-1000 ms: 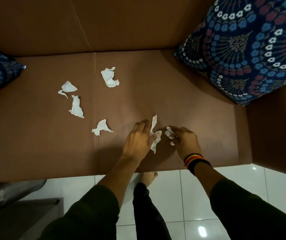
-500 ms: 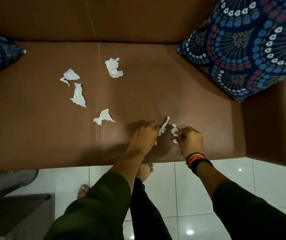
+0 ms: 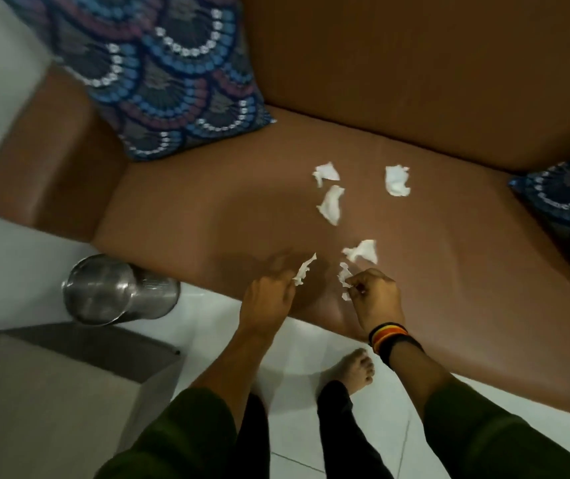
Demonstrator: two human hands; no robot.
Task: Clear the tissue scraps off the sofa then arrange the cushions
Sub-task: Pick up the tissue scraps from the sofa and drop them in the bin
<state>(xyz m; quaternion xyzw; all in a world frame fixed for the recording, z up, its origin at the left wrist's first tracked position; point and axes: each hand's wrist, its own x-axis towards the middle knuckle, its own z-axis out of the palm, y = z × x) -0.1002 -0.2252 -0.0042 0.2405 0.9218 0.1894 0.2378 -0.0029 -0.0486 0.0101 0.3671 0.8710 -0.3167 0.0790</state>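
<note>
On the smooth brown leather-look sofa (image 3: 186,216), a big soft blue fan-patterned cushion (image 3: 173,84) should lift easily by an edge, while four feather-light white tissue scraps (image 3: 330,203) lie mid-seat, and the left hand (image 3: 268,299) and right hand (image 3: 375,295) each pinch one flimsy scrap.

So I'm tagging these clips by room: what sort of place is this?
Probably a home living room: a brown sofa with patterned cushions, a tiled floor and a steel bin beside it.
</note>
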